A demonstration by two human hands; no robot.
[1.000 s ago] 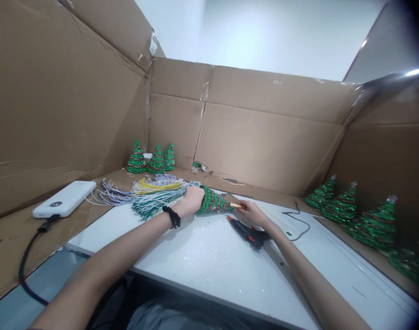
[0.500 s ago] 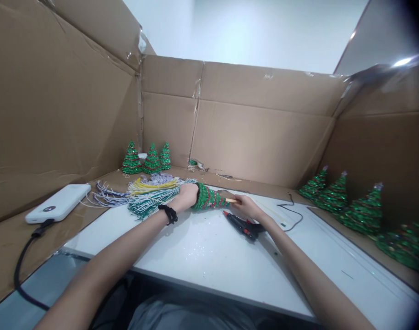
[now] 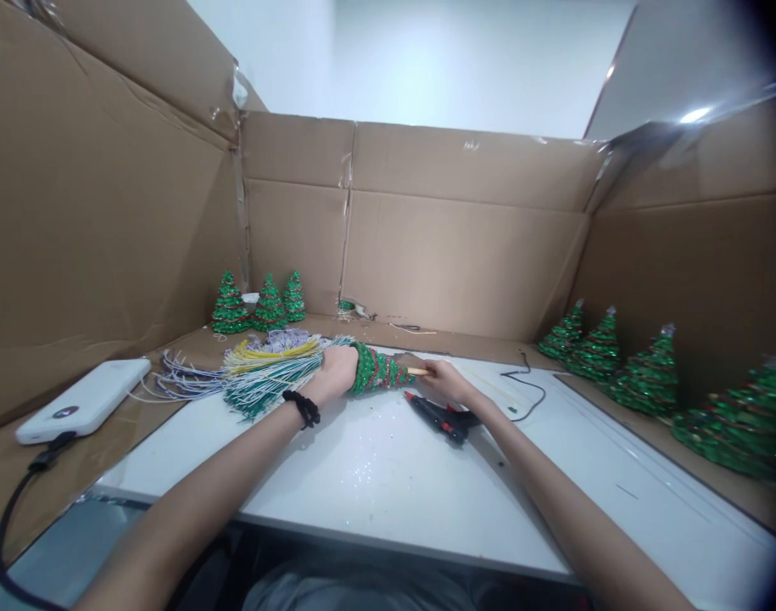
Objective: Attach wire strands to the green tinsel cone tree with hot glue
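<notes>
My left hand (image 3: 337,370) is closed round the wide base of a green glitter cone tree (image 3: 378,371) that lies on its side on the white board (image 3: 375,471). At the tree's tip, my right hand (image 3: 443,382) pinches a thin wooden stick (image 3: 416,371). A black and red glue gun (image 3: 435,412) lies on the board just below my right hand, its cord (image 3: 521,382) trailing to the right. A black band circles my left wrist.
Bundles of green, yellow and white wires (image 3: 260,365) lie left of my left hand. A white power bank (image 3: 82,410) with a black cable sits far left. Three small trees (image 3: 257,303) stand in the back corner, several more trees (image 3: 648,382) along the right cardboard wall (image 3: 693,280).
The view has shifted so everything sits further left and slightly higher. Both hands keep the same hold on the tree and the stick.
</notes>
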